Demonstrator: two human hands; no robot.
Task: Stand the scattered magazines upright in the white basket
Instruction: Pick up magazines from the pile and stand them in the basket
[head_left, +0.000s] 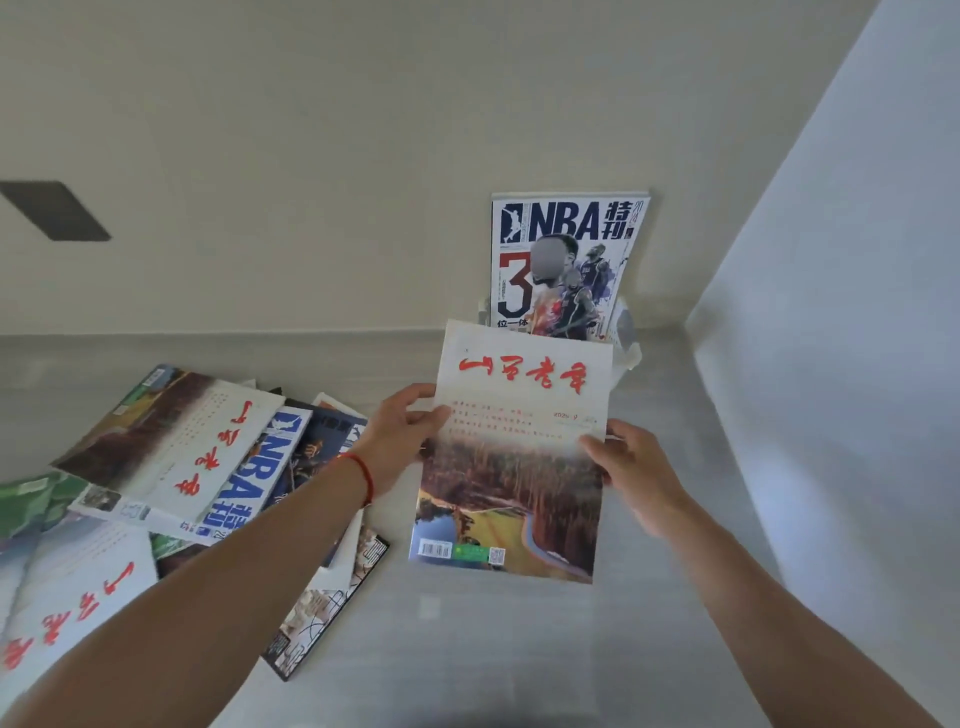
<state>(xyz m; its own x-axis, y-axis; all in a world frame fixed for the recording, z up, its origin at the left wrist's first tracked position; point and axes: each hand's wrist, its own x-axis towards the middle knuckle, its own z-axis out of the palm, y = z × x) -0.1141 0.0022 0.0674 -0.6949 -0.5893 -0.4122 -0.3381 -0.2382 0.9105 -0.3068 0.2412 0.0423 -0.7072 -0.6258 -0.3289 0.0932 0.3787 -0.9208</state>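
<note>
Both hands hold one magazine by its side edges, the left hand and right hand each with its grip pinched on the cover. It hangs just in front of the white basket, where an NBA magazine stands upright. The scattered magazines lie well left of the basket on the table.

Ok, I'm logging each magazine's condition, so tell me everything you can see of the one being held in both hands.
The held magazine is a thin, glossy paper issue. Its cover is pale on top with red brush-style characters and small red text lines, and below that an aerial autumn landscape with a winding river. A barcode and green label sit at the bottom edge. It looks flat, closed and undamaged, raised face-up in front of the white basket. The left hand grips its left edge, the right hand its right edge.
</note>
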